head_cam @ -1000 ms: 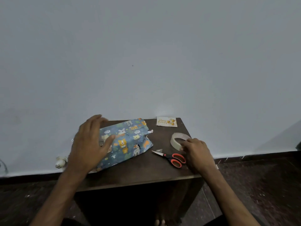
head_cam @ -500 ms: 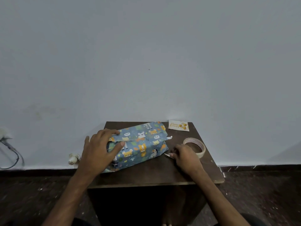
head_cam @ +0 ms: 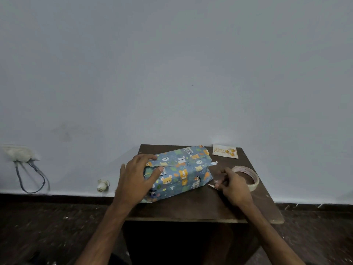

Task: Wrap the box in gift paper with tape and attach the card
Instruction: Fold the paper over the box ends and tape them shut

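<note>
Box [head_cam: 179, 173] is already covered in blue animal-print gift paper [head_cam: 193, 163] and lies on the dark wooden bench [head_cam: 191, 207], left of centre, turned at a slant.

Left hand [head_cam: 137, 178] is laid flat over the box's left end, fingers spread across the top and thumb pressed on the front face. Nothing is gripped; the box is only pinned down.

Right hand [head_cam: 233, 185] is set on the bench just beside the box's right end, fingers curled. A small pale pointed bit [head_cam: 211, 185] sticks out by the fingertips. Whether it is a tape strip or a tool tip cannot be told, so the grasp cannot be told either.

The tape roll [head_cam: 252, 178] lies flat just behind the right hand. The card [head_cam: 225, 151] lies at the far right corner, apart from the box.

Progress, judged:
- Paper round the box: done.
- Long seam on top: a lapped edge is seen and looks loose, so likely more tape is needed.
- Right end: folded in, with 1 small white tab [head_cam: 214, 163] sticking out; it looks rough.
- Left end: hidden under the hand.
- Card: not yet attached.

The wrap is roughly past halfway. 2 jobs are left: taping down the ends and fixing the card.
</note>
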